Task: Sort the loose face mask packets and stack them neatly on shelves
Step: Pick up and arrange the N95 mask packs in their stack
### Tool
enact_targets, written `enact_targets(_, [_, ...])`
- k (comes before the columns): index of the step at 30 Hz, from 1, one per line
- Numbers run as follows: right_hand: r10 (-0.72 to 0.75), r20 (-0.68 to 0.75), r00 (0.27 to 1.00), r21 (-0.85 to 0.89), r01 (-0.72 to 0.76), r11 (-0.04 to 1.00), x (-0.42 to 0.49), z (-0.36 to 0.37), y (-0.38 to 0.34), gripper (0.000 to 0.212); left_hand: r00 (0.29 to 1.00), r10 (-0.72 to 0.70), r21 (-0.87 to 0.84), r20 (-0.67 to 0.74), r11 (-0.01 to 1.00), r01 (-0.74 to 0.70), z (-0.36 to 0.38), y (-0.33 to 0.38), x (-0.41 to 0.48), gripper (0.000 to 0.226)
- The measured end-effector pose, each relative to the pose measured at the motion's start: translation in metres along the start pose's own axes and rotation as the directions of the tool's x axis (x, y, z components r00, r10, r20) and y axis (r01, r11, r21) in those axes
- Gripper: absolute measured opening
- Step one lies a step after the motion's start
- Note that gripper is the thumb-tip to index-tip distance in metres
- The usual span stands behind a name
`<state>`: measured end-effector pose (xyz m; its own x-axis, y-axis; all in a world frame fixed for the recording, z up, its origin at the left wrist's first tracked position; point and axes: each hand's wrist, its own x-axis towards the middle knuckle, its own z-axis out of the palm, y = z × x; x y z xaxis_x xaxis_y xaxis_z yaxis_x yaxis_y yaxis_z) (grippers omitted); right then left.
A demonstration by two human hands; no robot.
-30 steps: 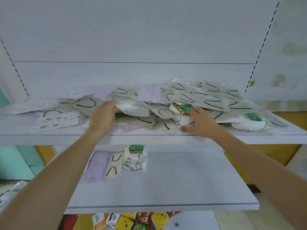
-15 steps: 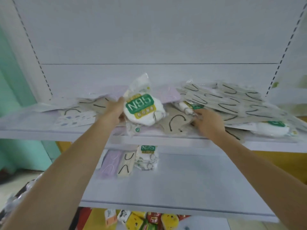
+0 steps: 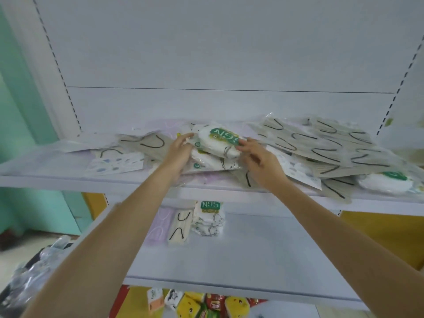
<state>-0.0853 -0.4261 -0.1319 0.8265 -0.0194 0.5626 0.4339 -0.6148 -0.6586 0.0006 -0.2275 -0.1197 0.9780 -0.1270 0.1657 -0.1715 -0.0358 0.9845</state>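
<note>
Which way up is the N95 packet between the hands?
Upside down: the N95 packet shows its green label inverted. The left hand and right hand hold its ends.

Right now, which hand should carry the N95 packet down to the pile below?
Probably left: the left hand grips the N95 packet, and the N95 pile lies nearer that arm; the right hand only pinches an edge.

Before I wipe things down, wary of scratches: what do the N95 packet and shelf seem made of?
N95 packet: thin clear plastic film, glossy; it glints and white masks show through.
Shelf: probably painted metal, matte pale grey; thin flat edge, slotted uprights behind.
</note>
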Motion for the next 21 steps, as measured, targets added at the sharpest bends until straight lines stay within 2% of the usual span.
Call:
enact_targets(2, [0.001,0.107,0.994,0.011,-0.002,1.000,-0.002,0.008,0.005,0.025,0.996,-0.090,-0.113,0.004,0.990,0.090,-0.004,0.000,-0.003,0.026])
enact_targets(5, [0.017,0.110,0.994,0.078,-0.026,0.997,-0.002,0.009,0.013,0.033,0.981,-0.177,-0.232,0.074,0.954,0.190,-0.018,-0.003,-0.011,0.022])
enact_targets(7, [0.043,0.125,0.991,0.072,-0.052,0.996,-0.001,0.008,0.012,0.032,0.978,-0.143,-0.188,0.150,0.967,0.170,-0.024,-0.006,-0.015,0.022])
enact_targets(9, [0.052,0.149,0.988,0.027,-0.057,0.998,0.002,0.010,0.009,0.034,0.979,-0.128,-0.157,0.159,0.976,0.153,-0.023,-0.003,-0.016,0.037])
enact_targets(11, [0.081,0.107,0.991,0.001,-0.081,0.997,0.004,0.013,0.009,0.035,0.978,-0.140,-0.178,0.152,0.970,0.167,-0.020,0.003,-0.017,0.048])
enact_targets(14, [0.130,-0.030,0.991,0.005,-0.130,0.992,0.004,0.017,0.011,0.031,0.974,-0.142,-0.191,0.176,0.966,0.176,-0.016,0.009,-0.020,0.044])
enact_targets(17, [0.149,-0.108,0.983,0.041,-0.146,0.989,0.002,0.013,0.007,0.033,0.990,-0.053,-0.180,0.130,0.981,0.076,-0.008,0.010,-0.024,0.040])
enact_targets(21, [0.015,-0.081,0.997,0.146,-0.003,0.989,-0.011,-0.016,-0.002,0.030,0.992,0.123,-0.314,0.037,0.943,-0.106,0.013,0.023,-0.027,0.037])
